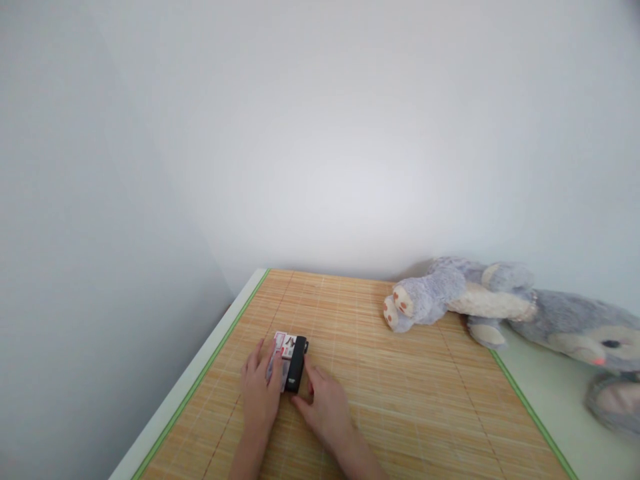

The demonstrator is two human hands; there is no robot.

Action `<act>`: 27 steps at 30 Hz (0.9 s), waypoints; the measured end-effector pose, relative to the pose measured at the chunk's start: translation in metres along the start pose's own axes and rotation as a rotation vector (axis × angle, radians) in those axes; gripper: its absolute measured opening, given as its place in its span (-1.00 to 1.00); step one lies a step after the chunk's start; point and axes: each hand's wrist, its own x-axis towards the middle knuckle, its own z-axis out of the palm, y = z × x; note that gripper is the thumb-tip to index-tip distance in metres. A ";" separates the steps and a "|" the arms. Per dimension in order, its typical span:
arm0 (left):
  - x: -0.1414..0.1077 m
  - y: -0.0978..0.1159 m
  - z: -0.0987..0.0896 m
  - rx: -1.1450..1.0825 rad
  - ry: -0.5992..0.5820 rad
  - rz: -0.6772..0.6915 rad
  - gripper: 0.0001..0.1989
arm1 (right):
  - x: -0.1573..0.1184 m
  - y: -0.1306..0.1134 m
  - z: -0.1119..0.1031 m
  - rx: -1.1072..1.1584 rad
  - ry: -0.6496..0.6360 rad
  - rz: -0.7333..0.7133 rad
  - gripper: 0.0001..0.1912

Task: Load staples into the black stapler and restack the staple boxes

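A small flat package with a printed label and a clear part lies on the bamboo mat, left of centre. Along its right side runs a black bar-shaped object. My left hand rests on the package with its fingers spread. At the black object's right edge is my right hand, thumb near the lower end and forefinger near the upper end, with a gap between them. Its other fingers are curled and partly hidden.
The bamboo mat with green edging covers much of the white table. A large grey plush animal lies across the back right, against the pale wall.
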 end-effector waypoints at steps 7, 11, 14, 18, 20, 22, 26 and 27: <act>-0.051 0.066 0.000 -0.136 -0.237 0.267 -0.58 | -0.067 0.060 -0.048 -0.218 0.190 0.055 -0.37; -0.075 0.107 0.023 -0.028 -0.446 0.415 -0.38 | -0.113 0.104 -0.073 -0.505 0.157 0.156 -0.30; -0.077 0.119 0.034 0.085 -0.451 0.451 -0.32 | -0.129 0.115 -0.078 -0.629 0.132 0.217 -0.30; -0.076 0.122 0.038 0.160 -0.448 0.464 -0.30 | -0.125 0.108 -0.072 -0.709 0.144 0.259 -0.32; -0.076 0.122 0.037 0.171 -0.448 0.471 -0.29 | -0.119 0.103 -0.069 -0.722 0.157 0.251 -0.32; -0.077 0.122 0.036 0.178 -0.448 0.470 -0.28 | -0.114 0.100 -0.066 -0.727 0.174 0.238 -0.32; -0.078 0.123 0.036 0.187 -0.454 0.468 -0.28 | -0.111 0.099 -0.065 -0.734 0.198 0.230 -0.32; -0.078 0.123 0.036 0.189 -0.455 0.467 -0.29 | -0.112 0.099 -0.065 -0.734 0.200 0.229 -0.32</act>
